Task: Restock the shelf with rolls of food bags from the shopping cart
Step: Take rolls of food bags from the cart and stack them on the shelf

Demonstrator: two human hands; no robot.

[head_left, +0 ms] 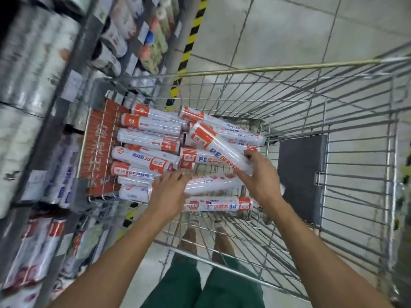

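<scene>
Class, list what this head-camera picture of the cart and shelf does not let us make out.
- Head view: goods on the shelf, smeared by motion blur.
- Small print on the rolls, too small and blurred.
- The roll under the left hand, partly covered.
- Right hand's grip on the tilted roll, fingertips hidden behind it.

Shopping cart (pixel 289 103): bare steel wire, bright and smooth | cart flap (pixel 301 174): matt grey plastic panel | rolls of food bags (pixel 153 127): glossy clear film wrap over white-and-orange printed labels | floor (pixel 289 30): smooth pale tiles, dull sheen | shorts (pixel 195 283): matt green cloth | shelf (pixel 66 90): grey painted metal.
</scene>
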